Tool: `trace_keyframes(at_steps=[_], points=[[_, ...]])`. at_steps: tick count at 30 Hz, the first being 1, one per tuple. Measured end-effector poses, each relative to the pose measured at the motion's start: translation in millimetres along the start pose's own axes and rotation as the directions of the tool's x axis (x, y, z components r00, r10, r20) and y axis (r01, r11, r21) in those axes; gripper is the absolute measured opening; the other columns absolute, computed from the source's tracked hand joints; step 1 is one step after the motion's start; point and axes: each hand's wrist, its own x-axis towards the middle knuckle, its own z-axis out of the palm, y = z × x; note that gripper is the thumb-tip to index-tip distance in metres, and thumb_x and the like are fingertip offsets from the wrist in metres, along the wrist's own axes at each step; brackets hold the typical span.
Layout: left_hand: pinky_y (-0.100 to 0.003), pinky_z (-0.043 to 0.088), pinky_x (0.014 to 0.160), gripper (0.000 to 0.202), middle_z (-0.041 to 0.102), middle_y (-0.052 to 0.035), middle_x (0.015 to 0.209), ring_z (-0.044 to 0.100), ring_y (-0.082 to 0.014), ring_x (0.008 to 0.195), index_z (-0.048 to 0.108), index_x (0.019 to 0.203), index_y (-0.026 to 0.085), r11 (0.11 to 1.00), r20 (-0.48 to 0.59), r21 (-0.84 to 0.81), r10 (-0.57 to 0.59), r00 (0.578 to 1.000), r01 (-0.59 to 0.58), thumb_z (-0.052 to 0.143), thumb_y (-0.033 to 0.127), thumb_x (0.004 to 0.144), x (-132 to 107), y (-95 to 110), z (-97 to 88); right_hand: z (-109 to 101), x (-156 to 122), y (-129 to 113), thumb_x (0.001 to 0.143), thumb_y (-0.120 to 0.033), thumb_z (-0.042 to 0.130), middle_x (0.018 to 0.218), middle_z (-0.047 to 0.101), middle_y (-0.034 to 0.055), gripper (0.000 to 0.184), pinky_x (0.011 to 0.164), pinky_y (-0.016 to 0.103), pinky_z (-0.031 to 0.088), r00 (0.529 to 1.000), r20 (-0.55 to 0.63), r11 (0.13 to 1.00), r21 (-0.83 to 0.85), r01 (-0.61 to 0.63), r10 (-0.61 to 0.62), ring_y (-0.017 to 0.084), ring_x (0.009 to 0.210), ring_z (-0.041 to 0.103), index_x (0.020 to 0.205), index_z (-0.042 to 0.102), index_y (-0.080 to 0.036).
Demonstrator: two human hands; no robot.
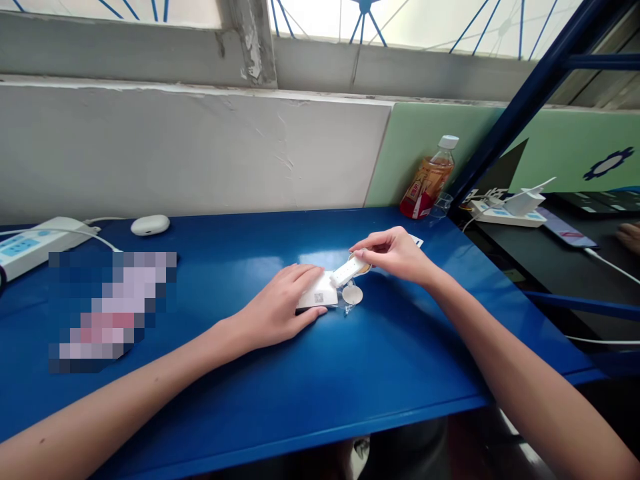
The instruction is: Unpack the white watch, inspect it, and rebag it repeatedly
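Observation:
My left hand (pixel 280 303) lies on a small white box (pixel 318 294) with a printed code on the blue table (pixel 350 373), its fingers held together and pressing the box down. My right hand (pixel 395 253) pinches a small white oblong part (pixel 349 271) at its end, just above and to the right of the box. A round, pale disc (pixel 353 294) lies on the table right beside the box. A white card (pixel 417 241) peeks out behind my right hand.
A bottle of amber drink (pixel 429 179) stands at the back right by a green panel. A white power strip (pixel 30 245) and a white oval case (pixel 150 225) lie at the back left. A second power strip (pixel 507 213) sits on the dark desk at right, where another person's hand (pixel 630 235) shows.

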Motion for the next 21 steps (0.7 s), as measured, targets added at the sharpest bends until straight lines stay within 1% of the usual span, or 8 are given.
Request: trace_keyframes(at_steps=[3,7,9,11,14,16,18,21], points=[[-0.046,0.046,0.104,0.054,0.056,-0.0142,0.139,0.053,-0.0319,0.126,0.047,0.14,0.015,0.999,-0.061,-0.04,-0.039,0.997,0.036,0.062,0.038,0.093,-2,-4,0.6,-3,0,-1,0.072,-0.023,0.066,0.071,0.075,0.0069,0.023,0.051,0.026,0.045,0.999,-0.015,0.997,-0.076,-0.032,0.03,0.017,0.059,0.063,0.086,0.081,-0.013],[-0.045,0.044,0.105,0.048,0.06,-0.0115,0.135,0.055,-0.0293,0.124,0.051,0.136,0.017,0.995,-0.145,-0.075,-0.072,0.987,0.061,0.062,0.036,0.093,-2,-6,2.9,-5,-1,-1,0.075,-0.022,0.062,0.059,0.068,0.0026,0.027,0.045,0.025,0.036,0.999,0.011,0.98,-0.193,-0.047,0.051,0.012,0.05,0.052,0.091,0.082,-0.014],[-0.045,0.044,0.105,0.046,0.062,-0.0104,0.132,0.056,-0.0284,0.123,0.053,0.134,0.017,0.993,-0.191,-0.087,-0.09,0.977,0.074,0.062,0.034,0.093,-2,-6,3.5,-2,-1,1,0.076,-0.022,0.061,0.062,0.07,0.003,0.028,0.046,0.025,0.036,0.999,0.029,0.974,-0.223,-0.036,0.044,0.012,0.051,0.052,0.093,0.082,-0.014],[-0.045,0.044,0.105,0.045,0.063,-0.0099,0.131,0.057,-0.0283,0.122,0.054,0.133,0.018,0.993,-0.216,-0.093,-0.096,0.972,0.077,0.063,0.034,0.092,-2,-6,3.7,3,-2,2,0.077,-0.024,0.061,0.07,0.073,0.0048,0.028,0.05,0.026,0.039,0.999,0.038,0.977,-0.212,-0.02,0.028,0.014,0.056,0.056,0.094,0.081,-0.014],[-0.047,0.043,0.106,0.046,0.062,-0.0102,0.133,0.056,-0.0292,0.124,0.053,0.136,0.019,0.996,-0.205,-0.077,-0.06,0.977,0.045,0.063,0.034,0.093,-2,-5,4.0,14,-3,4,0.082,-0.031,0.061,0.077,0.075,0.0065,0.028,0.054,0.027,0.043,0.999,0.031,0.985,-0.169,0.017,-0.012,0.017,0.063,0.061,0.09,0.081,-0.013],[-0.049,0.041,0.107,0.046,0.061,-0.0111,0.135,0.055,-0.0301,0.125,0.051,0.137,0.02,0.999,-0.188,-0.047,-0.022,0.982,0.013,0.06,0.034,0.095,-3,-5,4.5,21,-5,4,0.086,-0.034,0.06,0.077,0.075,0.006,0.029,0.054,0.027,0.043,0.998,0.043,0.981,-0.189,0.052,-0.044,0.017,0.064,0.062,0.09,0.081,-0.015],[-0.051,0.04,0.108,0.045,0.06,-0.0124,0.135,0.054,-0.0308,0.126,0.051,0.138,0.019,1.0,-0.176,-0.02,0.003,0.984,-0.007,0.058,0.035,0.096,-4,-6,5.3,26,-8,2,0.088,-0.035,0.061,0.073,0.074,0.0044,0.028,0.054,0.027,0.042,0.995,0.052,0.948,-0.302,0.102,-0.09,0.016,0.061,0.061,0.093,0.08,-0.016],[-0.053,0.039,0.109,0.044,0.058,-0.0131,0.137,0.053,-0.0311,0.127,0.051,0.138,0.018,1.0,-0.155,-0.011,0.004,0.988,-0.006,0.056,0.036,0.098,-4,-6,6.5,27,-11,0,0.088,-0.036,0.064,0.063,0.07,0.0024,0.026,0.055,0.029,0.04,0.982,0.076,0.82,-0.543,0.184,-0.17,0.016,0.055,0.059,0.095,0.08,-0.017]])
